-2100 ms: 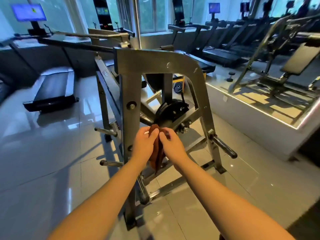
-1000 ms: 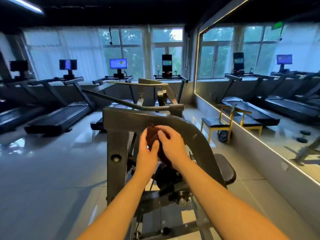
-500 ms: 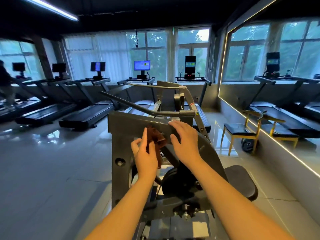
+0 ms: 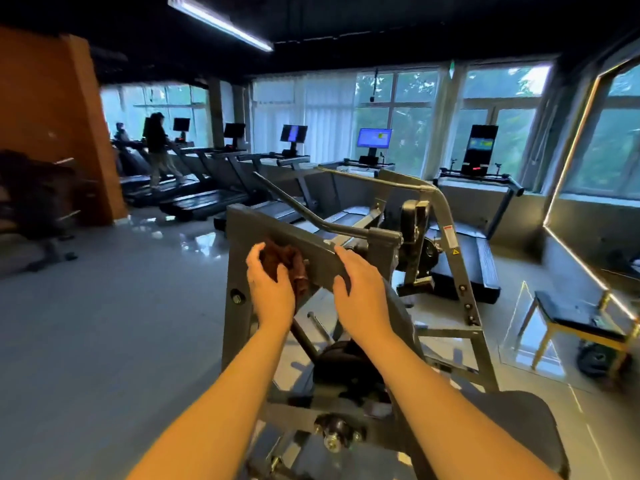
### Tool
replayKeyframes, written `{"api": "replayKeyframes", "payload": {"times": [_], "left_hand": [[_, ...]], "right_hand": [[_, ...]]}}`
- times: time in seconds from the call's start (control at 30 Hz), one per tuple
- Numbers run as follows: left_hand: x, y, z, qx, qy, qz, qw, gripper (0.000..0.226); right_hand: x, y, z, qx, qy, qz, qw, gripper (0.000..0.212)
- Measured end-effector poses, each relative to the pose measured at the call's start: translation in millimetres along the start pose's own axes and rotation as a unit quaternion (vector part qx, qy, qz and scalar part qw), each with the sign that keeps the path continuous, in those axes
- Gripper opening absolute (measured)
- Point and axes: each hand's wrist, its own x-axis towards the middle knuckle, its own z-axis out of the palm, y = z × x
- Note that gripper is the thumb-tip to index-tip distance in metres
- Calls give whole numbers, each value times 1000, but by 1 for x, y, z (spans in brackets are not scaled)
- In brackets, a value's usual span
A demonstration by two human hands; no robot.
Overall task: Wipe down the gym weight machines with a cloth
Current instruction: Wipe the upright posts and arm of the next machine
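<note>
Fingers [image 4: 258, 261] of the left hand [image 4: 272, 289] curl over a crumpled dark brown cloth [image 4: 282, 259], bunching it under the palm and pressing it against the sloping grey steel top beam [image 4: 311, 242] of the weight machine frame. Bunching it this way likely gives a thick pad, so pressure reaches the metal without the cloth slipping. Just to the right of those fingers, the right hand [image 4: 360, 292] lies on the same beam. Its fingers [image 4: 343, 254] are nearly straight and hold nothing, with the tips at the beam's upper edge. Whether they hook over that edge cannot be told. This hand seems to be there as a brace, steadying the body while the other one rubs. Well below both sets of fingers hangs a round black weight plate [image 4: 341, 358], and beyond the fingertips a bent grey handle bar [image 4: 311, 216] crosses behind the beam.

Compared with half a second ago, the hands have drawn apart. The left has slid the cloth leftward along the beam toward its upper corner, and the cloth now sits under the palm instead of dangling between the hands. The right hand has stayed flat on the metal. The view has also swung left, bringing in an orange wall [image 4: 45, 126].
</note>
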Motion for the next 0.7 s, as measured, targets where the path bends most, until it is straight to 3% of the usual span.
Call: {"api": "replayKeyframes", "payload": {"times": [0.1,0.23,0.33,0.5,0.6,0.7], "left_hand": [[-22,9,20,53,-22,17,998,48],[-64,3,36,41,-88,49,994,48],[-57,5,30,53,-62,57,995,48],[-13,3,19,51,-4,-19,999,48],[-43,7,28,10,-75,15,997,46],[-69,-2,30,16,-141,74,987,59]], "right_hand": [[2,3,-2,5,0,-10,1000,52],[3,2,0,20,24,-19,999,45],[1,5,2,-1,19,-33,999,45],[2,4,4,-10,15,-34,999,46],[2,1,4,-9,20,-21,1000,43],[1,-2,5,-2,21,-5,1000,41]]}}
